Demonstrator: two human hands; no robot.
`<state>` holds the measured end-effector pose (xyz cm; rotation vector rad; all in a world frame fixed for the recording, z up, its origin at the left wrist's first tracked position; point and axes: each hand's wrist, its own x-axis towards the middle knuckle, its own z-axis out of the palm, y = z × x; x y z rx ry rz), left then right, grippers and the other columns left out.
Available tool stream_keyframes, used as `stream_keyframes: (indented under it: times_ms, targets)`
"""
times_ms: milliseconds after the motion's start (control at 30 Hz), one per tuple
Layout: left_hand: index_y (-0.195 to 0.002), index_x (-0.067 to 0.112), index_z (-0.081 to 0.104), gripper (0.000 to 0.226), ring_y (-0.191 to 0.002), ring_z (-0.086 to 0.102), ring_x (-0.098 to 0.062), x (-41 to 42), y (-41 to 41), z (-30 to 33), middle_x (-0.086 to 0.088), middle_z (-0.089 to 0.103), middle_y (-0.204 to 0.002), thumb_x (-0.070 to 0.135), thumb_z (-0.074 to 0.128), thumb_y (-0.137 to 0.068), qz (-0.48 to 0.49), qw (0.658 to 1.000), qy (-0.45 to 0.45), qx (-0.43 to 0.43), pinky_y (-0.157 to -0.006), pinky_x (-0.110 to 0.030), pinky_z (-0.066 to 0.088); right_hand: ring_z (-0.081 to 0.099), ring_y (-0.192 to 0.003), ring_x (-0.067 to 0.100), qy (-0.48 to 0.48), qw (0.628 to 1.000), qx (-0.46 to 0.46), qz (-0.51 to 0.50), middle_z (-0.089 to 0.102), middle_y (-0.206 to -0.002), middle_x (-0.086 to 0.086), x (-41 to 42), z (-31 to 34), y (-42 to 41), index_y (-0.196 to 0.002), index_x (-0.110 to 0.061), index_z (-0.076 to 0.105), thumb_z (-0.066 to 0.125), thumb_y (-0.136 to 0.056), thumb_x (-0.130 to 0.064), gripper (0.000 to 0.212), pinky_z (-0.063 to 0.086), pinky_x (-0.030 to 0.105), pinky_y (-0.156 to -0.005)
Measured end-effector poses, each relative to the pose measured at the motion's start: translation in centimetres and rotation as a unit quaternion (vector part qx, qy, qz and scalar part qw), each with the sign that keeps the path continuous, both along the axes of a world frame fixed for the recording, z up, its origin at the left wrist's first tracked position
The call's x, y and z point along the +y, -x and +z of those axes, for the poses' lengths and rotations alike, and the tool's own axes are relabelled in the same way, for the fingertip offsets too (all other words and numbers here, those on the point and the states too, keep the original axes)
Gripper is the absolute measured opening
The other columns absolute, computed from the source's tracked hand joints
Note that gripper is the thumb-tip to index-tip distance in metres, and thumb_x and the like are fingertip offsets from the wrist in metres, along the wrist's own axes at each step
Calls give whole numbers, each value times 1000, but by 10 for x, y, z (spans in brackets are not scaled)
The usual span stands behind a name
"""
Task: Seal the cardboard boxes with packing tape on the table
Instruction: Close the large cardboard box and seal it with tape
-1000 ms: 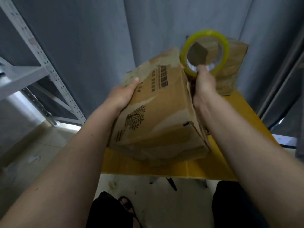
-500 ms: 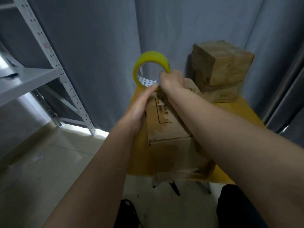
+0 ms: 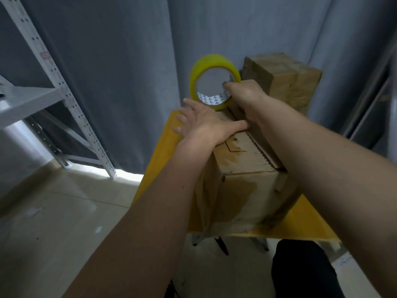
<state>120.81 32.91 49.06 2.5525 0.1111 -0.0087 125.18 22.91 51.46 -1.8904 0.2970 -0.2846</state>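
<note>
A worn cardboard box (image 3: 242,186) stands on the yellow table (image 3: 163,147), its top flaps meeting along a jagged seam. My left hand (image 3: 202,123) lies flat on the far left part of the box top, fingers spread. My right hand (image 3: 245,97) grips a yellow roll of packing tape (image 3: 211,67) at the far end of the seam, fingers hooked through its core. The roll stands on edge just above the box's far edge.
Two more cardboard boxes (image 3: 285,80) are stacked at the table's far right against a grey curtain (image 3: 129,61). A grey metal shelf rack (image 3: 53,82) stands to the left. Pale floor tiles (image 3: 53,211) lie below, and my dark-trousered knee (image 3: 300,269) is under the table's near edge.
The box has been turned and set down flat on the table. My right hand carried the tape roll to the far end of the seam, and my left hand moved onto the box top.
</note>
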Motion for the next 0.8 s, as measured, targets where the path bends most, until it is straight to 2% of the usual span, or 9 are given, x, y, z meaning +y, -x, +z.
stream_keyframes:
  times_ms: [167,267,367,433,533,600,667,733,800]
  targets:
    - [-150,3,-20,167,-150,5,-34,6,-9,1,-13,-1,-164,87,72,-39,3,998,-37,43,-118,-59,13,61,-102,25,14,1000,9,9,64,-113,10,0,-6,1,-115,-4,62,63,-87,-32,39,49,31,-84]
    - [-155,14,-11,165,-149,11,-32,26,-12,-11,-10,7,-164,86,74,-33,0,999,1,50,-119,-52,20,63,-100,31,9,999,-8,39,64,-112,14,-2,-1,4,-107,-6,63,61,-89,-27,28,55,42,-86]
    - [-153,25,-18,161,-149,13,-34,37,-12,-19,-9,9,-164,83,75,-35,2,997,36,65,-119,-51,22,62,-97,33,-94,995,-8,15,59,-115,14,-16,-3,5,-111,-9,54,60,-91,-21,24,60,39,-59]
    - [-152,29,-21,159,-149,9,-36,35,-12,-18,-11,6,-164,81,77,-38,5,997,26,67,-119,-53,20,62,-94,31,-98,995,-17,-19,57,-113,12,-23,-10,6,-110,-10,51,61,-90,-26,28,59,36,-54]
    - [-152,30,-20,156,-149,5,-38,25,-11,-15,-13,1,-164,79,78,-42,-1,997,25,77,-119,-56,19,58,-101,26,-49,994,-61,-81,53,-107,5,-34,-16,5,-104,-13,44,64,-88,-37,35,57,44,-80]
    - [-152,29,-20,154,-150,4,-37,21,-10,-15,-14,0,-164,79,77,-44,-9,996,23,83,-119,-55,18,56,-110,25,-42,988,-79,-125,53,-113,4,-41,-17,5,-116,-10,44,65,-86,-42,49,50,41,-94]
    - [-153,28,-20,154,-150,5,-36,17,-10,-14,-14,0,-164,78,77,-45,-20,996,23,87,-119,-54,17,56,-114,26,-26,978,-97,-183,57,-121,7,-48,-18,5,-123,-10,43,65,-86,-45,56,46,33,-89]
    - [-153,28,-20,153,-150,4,-36,16,-10,-14,-14,1,-163,79,76,-44,-26,996,18,87,-120,-55,16,57,-113,25,-19,965,-106,-239,60,-120,4,-56,-19,6,-120,-13,46,64,-86,-46,50,38,28,-80]
    - [-153,28,-19,153,-150,2,-36,16,-12,-15,-12,2,-164,81,75,-44,-32,996,11,79,-120,-55,14,57,-113,25,-41,967,-74,-240,61,-120,3,-64,-20,6,-119,-13,53,64,-86,-45,47,42,30,-86]
